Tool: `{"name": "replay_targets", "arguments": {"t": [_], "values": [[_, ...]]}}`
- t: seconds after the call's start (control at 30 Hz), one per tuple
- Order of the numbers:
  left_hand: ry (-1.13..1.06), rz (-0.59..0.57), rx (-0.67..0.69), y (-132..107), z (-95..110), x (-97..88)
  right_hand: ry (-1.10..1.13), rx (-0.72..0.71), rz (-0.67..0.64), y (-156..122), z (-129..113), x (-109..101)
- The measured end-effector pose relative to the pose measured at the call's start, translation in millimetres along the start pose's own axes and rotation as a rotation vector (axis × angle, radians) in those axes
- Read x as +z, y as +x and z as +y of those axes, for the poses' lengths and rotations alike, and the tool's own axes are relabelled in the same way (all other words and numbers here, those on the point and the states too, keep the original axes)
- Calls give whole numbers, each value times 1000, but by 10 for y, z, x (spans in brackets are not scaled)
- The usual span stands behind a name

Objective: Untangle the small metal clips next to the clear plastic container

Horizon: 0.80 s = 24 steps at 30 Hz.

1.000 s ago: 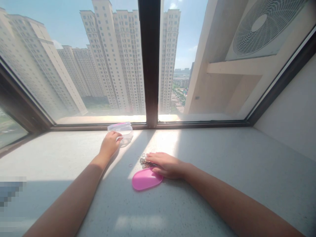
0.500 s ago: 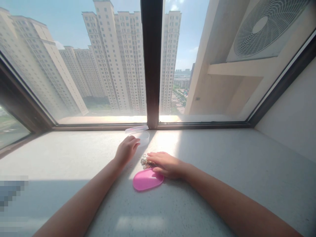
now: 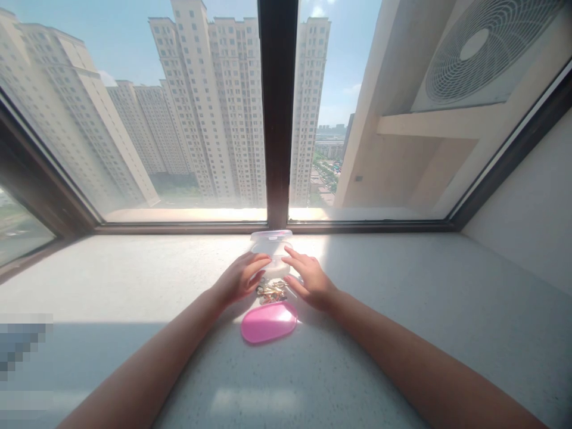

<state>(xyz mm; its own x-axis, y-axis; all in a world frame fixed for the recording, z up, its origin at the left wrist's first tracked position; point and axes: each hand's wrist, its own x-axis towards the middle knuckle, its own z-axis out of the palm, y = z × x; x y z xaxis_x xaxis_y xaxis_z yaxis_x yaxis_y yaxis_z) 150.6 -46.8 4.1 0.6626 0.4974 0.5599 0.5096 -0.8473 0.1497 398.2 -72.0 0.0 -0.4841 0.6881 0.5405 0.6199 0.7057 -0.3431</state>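
A clear plastic box (image 3: 277, 269) with its lid (image 3: 271, 235) raised at the back stands by the window frame. My left hand (image 3: 239, 277) is at the box's left side, its fingers apart and their tips at the wall. On the other side, my right hand (image 3: 310, 280) has its fingers spread, close to the box's right wall. Whether the fingertips touch the plastic is hard to tell. Between my hands lies a small pile of shiny metal pieces (image 3: 271, 292), too small to name. A pink oval tray (image 3: 268, 323) lies just in front of the pile.
The pale speckled sill (image 3: 379, 357) carries all these things. Behind it rises a dark window frame (image 3: 277, 119) with glass on both sides. A white wall (image 3: 522, 196) bounds the right. A blurred patch (image 3: 22, 345) covers something at the left edge.
The clear box has shifted right, to behind the metal pieces, and my left hand has moved right with it. My right hand has lifted off the pile and moved to the box's right side.
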Motion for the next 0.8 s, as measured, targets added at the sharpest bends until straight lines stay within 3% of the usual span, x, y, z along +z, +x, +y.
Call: {"name": "replay_targets", "arguments": {"t": [0.43, 0.8], "values": [[83, 62, -47, -8, -24, -44, 12, 21, 32, -20, 48, 38], [83, 271, -284, -36, -144, -94, 61, -11, 79, -18, 93, 46]]}}
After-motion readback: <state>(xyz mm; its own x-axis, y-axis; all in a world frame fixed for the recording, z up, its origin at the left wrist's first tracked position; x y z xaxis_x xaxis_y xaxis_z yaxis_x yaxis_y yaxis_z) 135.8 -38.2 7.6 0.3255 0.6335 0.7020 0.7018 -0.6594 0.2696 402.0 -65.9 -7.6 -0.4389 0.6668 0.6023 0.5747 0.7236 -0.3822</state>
